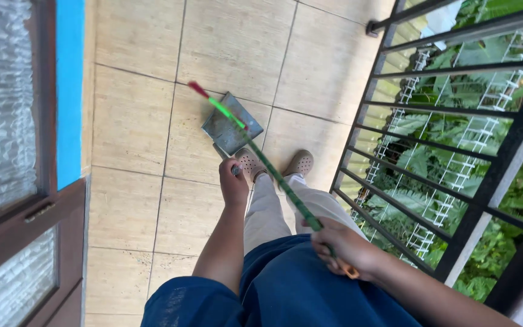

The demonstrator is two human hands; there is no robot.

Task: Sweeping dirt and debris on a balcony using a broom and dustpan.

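Two hands were in use, seen from above on a tiled balcony floor [140,115]. Left hand [233,184] was closed around the handle of a grey metal dustpan [228,124]; the handle itself was mostly hidden in the fist. The dustpan hung just ahead of the shoes [276,163], its tray tilted; whether it touched the floor could not be told. Right hand [340,245] was closed around a green stick [273,172] near its orange end. The stick ran diagonally up and left from that hand, crossed over the trouser legs [273,209] and the dustpan, and ended in a red tip above the tiles. The head of the stick was not identifiable. A black metal railing [394,130] stood at right, with green plants [455,121] beyond it. A wooden door [43,212] with frosted glass stood at left, beside a blue wall strip [69,91].
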